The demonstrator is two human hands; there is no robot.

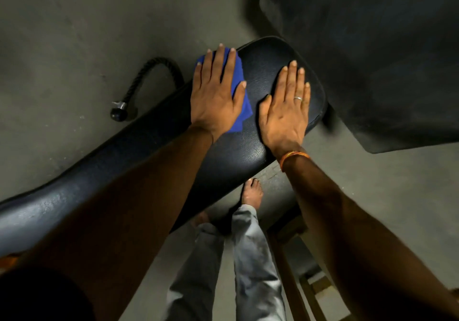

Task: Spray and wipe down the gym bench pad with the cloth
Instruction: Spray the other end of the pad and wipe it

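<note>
A long black padded gym bench pad (263, 72) runs from the lower left up to its rounded end at centre. A blue cloth (240, 102) lies flat near that end, on the pad's left side. My left hand (216, 92) presses flat on the cloth, fingers spread. Beside it, my right hand (285, 107), wearing a ring and an orange wrist thread, rests palm-down on the bare pad, holding nothing. No spray bottle is in view.
A black rope handle with a metal end (146, 82) lies on the grey floor left of the bench. A dark rubber mat (372, 47) covers the upper right. My bare feet (252, 194) and grey trouser legs stand below the pad, beside a wooden frame (293, 271).
</note>
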